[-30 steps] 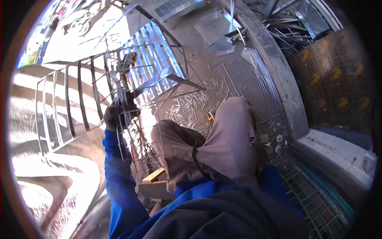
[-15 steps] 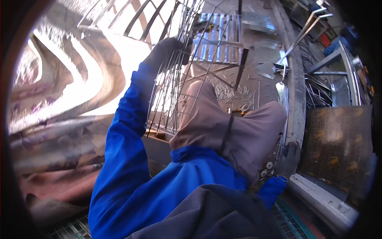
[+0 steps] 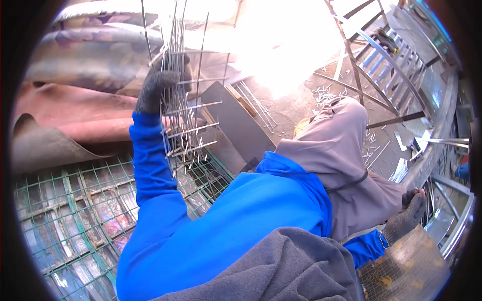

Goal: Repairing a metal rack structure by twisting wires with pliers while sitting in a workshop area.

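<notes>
Left hand [image 3: 159, 86], dark knit glove, was closed round one thin silver wire-grid panel [image 3: 187, 113], held upright above green mesh sheet [image 3: 75, 210]. Right hand [image 3: 409, 216], gloved, rested half-curled, holding nothing, well right of panel.

sunlit floor [image 3: 281, 65], green mesh panels [image 3: 65, 220]

A green wire mesh panel [image 3: 65, 220] lies flat at the lower left. Above it sits a crumpled reddish-brown sheet [image 3: 70, 125]. A dark flat metal plate [image 3: 236, 120] leans near the middle. Small shiny metal bits [image 3: 326, 93] are scattered on the ground. A metal frame with bars [image 3: 391, 65] stands at the upper right.
</notes>
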The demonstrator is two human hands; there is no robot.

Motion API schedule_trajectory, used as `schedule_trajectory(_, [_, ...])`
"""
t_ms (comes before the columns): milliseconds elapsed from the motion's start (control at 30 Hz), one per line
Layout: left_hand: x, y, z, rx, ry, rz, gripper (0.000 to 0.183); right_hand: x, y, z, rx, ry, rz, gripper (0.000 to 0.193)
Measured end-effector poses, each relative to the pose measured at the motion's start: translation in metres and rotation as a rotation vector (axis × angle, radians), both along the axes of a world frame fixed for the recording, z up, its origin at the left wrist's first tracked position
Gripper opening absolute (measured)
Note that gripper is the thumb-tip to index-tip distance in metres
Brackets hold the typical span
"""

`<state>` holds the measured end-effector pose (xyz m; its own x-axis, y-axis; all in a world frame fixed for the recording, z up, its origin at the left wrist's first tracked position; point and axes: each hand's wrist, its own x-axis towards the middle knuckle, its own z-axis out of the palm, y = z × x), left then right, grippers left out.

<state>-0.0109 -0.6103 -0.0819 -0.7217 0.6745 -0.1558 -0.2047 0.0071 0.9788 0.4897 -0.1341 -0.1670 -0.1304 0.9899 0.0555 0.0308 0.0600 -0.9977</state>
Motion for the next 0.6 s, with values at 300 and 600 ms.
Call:
schedule_trajectory(300, [0.019,-0.050,-0.124,-0.625,0.116,0.292,0.029,-0.051,-0.008,-0.009,-0.141,-0.087,0.242,0.026])
schedule_trajectory(600, [0.085,0.016,-0.207,-1.329,0.271,0.355,0.081,-0.040,-0.011,-0.018,-0.185,-0.110,0.151,0.025])
